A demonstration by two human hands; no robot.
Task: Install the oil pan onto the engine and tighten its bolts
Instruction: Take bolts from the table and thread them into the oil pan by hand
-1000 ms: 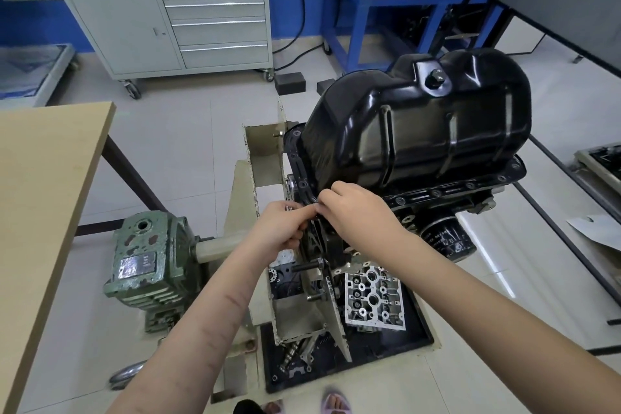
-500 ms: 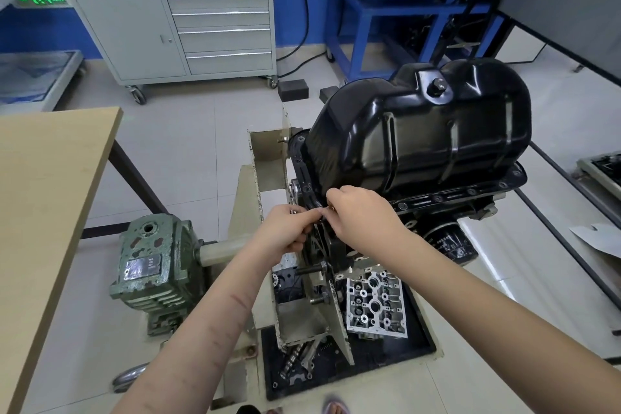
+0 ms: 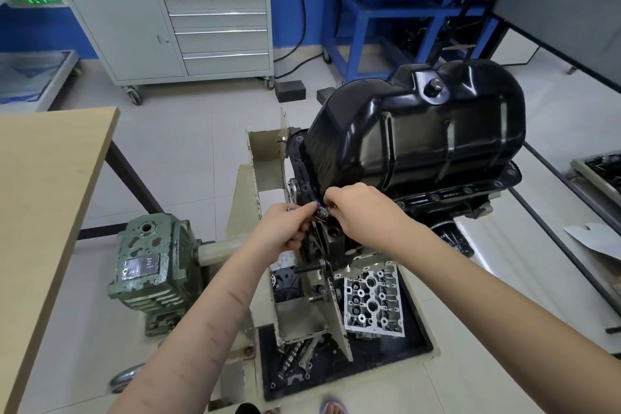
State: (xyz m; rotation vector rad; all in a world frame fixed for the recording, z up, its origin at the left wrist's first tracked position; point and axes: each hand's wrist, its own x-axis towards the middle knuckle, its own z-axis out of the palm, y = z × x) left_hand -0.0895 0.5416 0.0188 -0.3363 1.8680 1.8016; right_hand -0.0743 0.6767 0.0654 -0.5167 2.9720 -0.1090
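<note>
One oil pan (image 3: 416,141) seated on one engine (image 3: 447,198).
I see left hand (image 3: 284,227) and right hand (image 3: 361,212) pinching something small, possibly a bolt, at the flange's 7 o'clock corner; tiled floor (image 3: 195,151), grey cabinet (image 3: 168,30) at 11.

Both hands' fingers (image 3: 311,208) hide whatever small part (a bolt, perhaps) they pinch at the oil pan (image 3: 420,134) flange's near-left corner.

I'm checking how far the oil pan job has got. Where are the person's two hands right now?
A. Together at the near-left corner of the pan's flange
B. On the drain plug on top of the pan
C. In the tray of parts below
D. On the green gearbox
A: the left hand and right hand meet fingertip to fingertip at the flange corner of the oil pan, pinching something small there.
</note>
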